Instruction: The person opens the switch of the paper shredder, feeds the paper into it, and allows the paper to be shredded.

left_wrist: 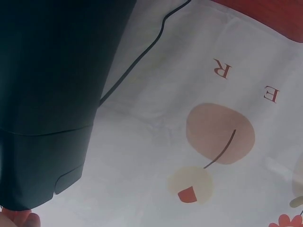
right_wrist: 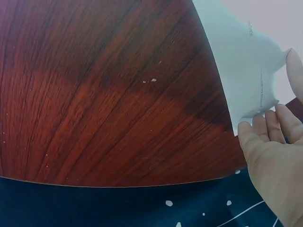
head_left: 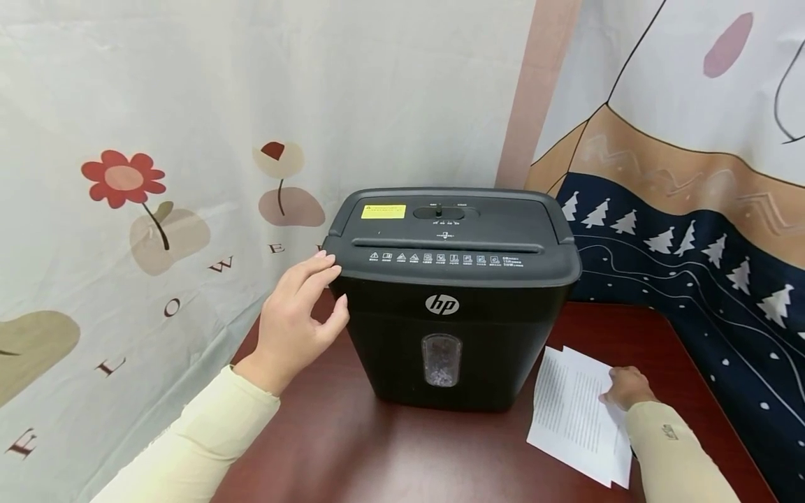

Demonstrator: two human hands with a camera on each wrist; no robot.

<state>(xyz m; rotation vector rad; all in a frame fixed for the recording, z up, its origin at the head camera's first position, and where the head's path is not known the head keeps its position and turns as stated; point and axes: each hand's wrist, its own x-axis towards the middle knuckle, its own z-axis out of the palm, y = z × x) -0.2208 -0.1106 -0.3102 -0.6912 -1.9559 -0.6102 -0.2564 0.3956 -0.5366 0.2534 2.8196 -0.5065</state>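
Observation:
A black paper shredder (head_left: pixel 390 335) with a dark grey lid and a small window showing shreds stands on the table. My left hand (head_left: pixel 292 325) rests its fingertips on the lid's left front corner; in the left wrist view only fingertips (left_wrist: pixel 32 220) show, at the shredder's (left_wrist: pixel 47 94) edge. To the shredder's right lie printed sheets (head_left: pixel 575 412), slightly offset from each other. My right hand (head_left: pixel 629 388) pinches their right edge; in the right wrist view the right hand (right_wrist: pixel 277 156) has its thumb and fingers at the bent edge of the paper (right_wrist: pixel 236 61).
The dark red table (head_left: pixel 302 433) has a rounded right edge. A patterned cloth (head_left: pixel 409 91) hangs behind and to the left, and a navy one with trees (head_left: pixel 660 279) to the right. A black cord (left_wrist: pixel 147 49) runs behind the shredder.

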